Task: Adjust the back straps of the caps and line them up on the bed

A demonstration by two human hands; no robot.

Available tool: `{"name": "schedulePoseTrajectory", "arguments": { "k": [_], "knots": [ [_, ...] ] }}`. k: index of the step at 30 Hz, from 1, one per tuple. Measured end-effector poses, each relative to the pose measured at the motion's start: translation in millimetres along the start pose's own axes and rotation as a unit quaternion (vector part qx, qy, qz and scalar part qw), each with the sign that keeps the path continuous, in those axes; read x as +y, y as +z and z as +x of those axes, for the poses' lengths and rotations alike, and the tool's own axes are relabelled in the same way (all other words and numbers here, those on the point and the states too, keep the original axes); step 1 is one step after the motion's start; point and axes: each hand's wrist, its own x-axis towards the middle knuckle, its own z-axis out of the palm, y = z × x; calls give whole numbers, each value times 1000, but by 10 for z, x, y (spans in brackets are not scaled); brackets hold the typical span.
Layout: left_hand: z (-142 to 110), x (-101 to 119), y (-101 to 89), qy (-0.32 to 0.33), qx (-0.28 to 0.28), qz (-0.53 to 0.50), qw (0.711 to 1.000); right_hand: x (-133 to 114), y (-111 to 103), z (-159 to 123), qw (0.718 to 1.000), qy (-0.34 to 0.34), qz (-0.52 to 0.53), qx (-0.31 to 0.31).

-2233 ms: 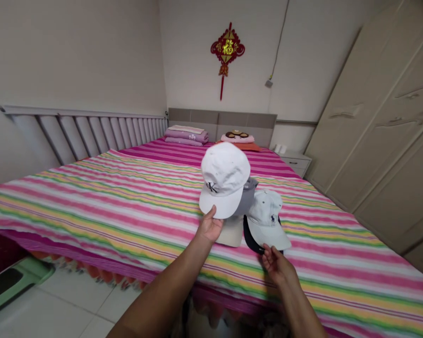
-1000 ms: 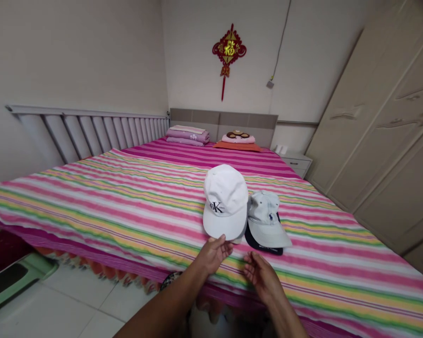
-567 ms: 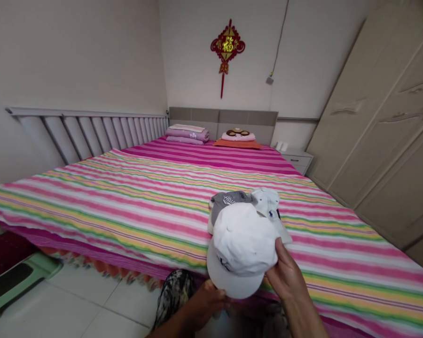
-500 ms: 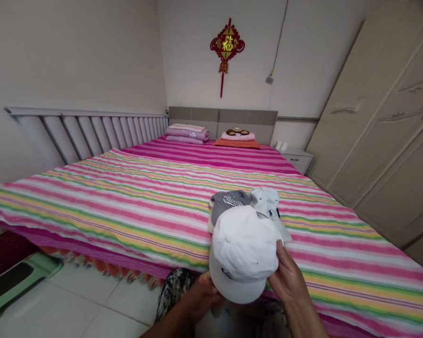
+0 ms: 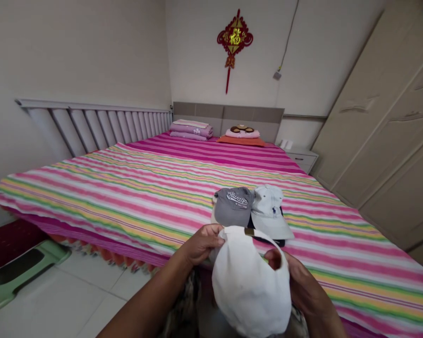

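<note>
from the person's head at the foot of the bed [image 5: 127, 183], we look forward and down along it, with left hand [image 5: 201, 245], right hand [image 5: 301, 281] and held cap [image 5: 248, 291] close below us, headboard [image 5: 232, 119] well off ahead, wardrobe [image 5: 380, 141] at right.

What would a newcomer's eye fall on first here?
Probably the white cap, low in the middle of the view, held by the left hand and the right hand with its strap opening showing. Just beyond, a gray cap and a pale cap sit side by side on the brightly striped bed. High on the far wall hangs a red and gold ornament.
</note>
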Motion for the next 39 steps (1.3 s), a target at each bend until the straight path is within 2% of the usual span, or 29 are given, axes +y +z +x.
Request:
{"name": "schedulePoseTrajectory", "arguments": {
  "k": [2, 5, 10, 14, 20, 24, 29, 34, 39],
  "knots": [
    [-8, 24, 54, -22, -4, 21, 1000, -67, 59, 12, 999, -4, -35, -8],
    [-13, -4, 116, -61, -21, 46, 997, -115, 200, 54, 995, 12, -96, 30],
    [-32, -3, 229, -70, -42, 56, 995, -104, 409, 95, 996, 19, -65, 51],
    [-38, 26, 302, -104, -24, 81, 991, -100, 508, 105, 994, 23, -97, 48],
    [-51, -11, 359, -111, 9, 65, 992, -134, 588, 102, 983, -14, -171, 61],
    [-72, -38, 377, -110, 24, 44, 993, -145, 649, 72, 987, -1, -145, 73],
    [-99, -68, 372, -102, 7, 11, 995, -119, 690, 74, 992, -14, -99, 74],
    [-110, -98, 317, -94, -6, 11, 996, -101, 685, 93, 992, -18, -101, 74],
    [-105, -95, 339, -97, 26, -9, 995, -105, 699, 85, 989, -17, -117, 84]
  ]
}}
